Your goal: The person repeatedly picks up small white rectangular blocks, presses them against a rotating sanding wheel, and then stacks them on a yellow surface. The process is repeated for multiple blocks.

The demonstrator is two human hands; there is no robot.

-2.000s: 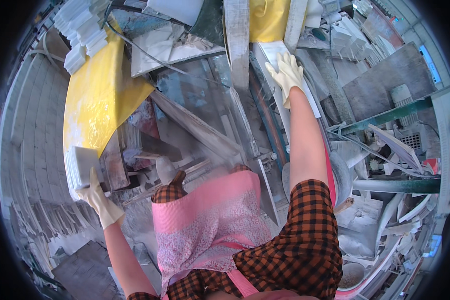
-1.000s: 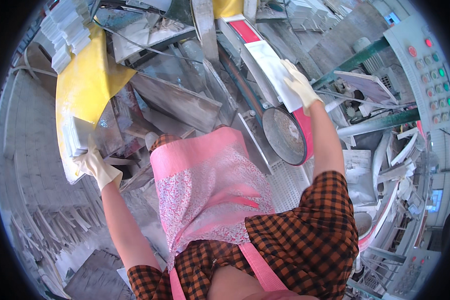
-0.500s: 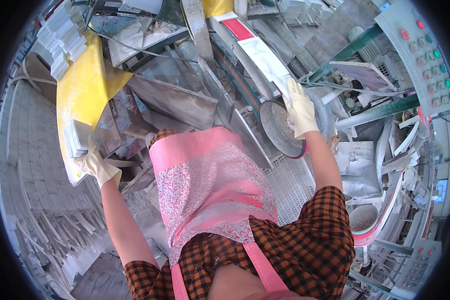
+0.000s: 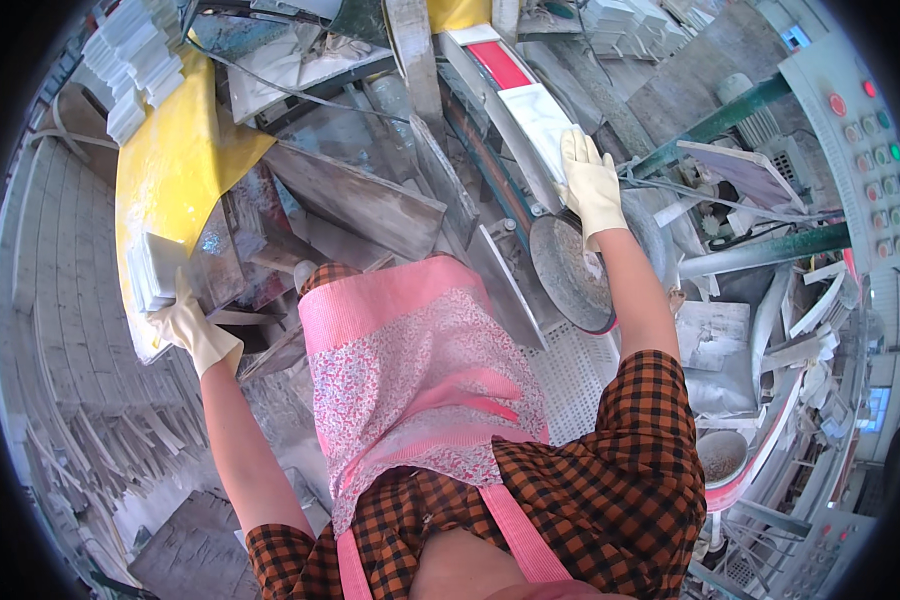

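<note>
Head view: looking down on a person in a pink apron and checked shirt, both arms reaching out over a cluttered stone-cutting station.
Right hand: the gloved right hand (image 4: 590, 185) lies flat, fingers spread and open, palm down on the near end of a white tile (image 4: 542, 125); it presses rather than grips.
White tile: it sits on a narrow feed track (image 4: 490, 150) running away from the person, with a red tile (image 4: 500, 65) just beyond it on the same track.
Round disc: a grey disc (image 4: 565, 270) lies just below the right wrist, near the tile.
Left hand: the gloved left hand (image 4: 195, 330) is curled around the lower edge of a stack of white tiles (image 4: 155, 270), well apart from the right hand.
Stack: it rests against a yellow sheet (image 4: 170, 160) at the person's left.
Control panel: a grey panel (image 4: 855, 130) with coloured buttons stands at far right.
</note>
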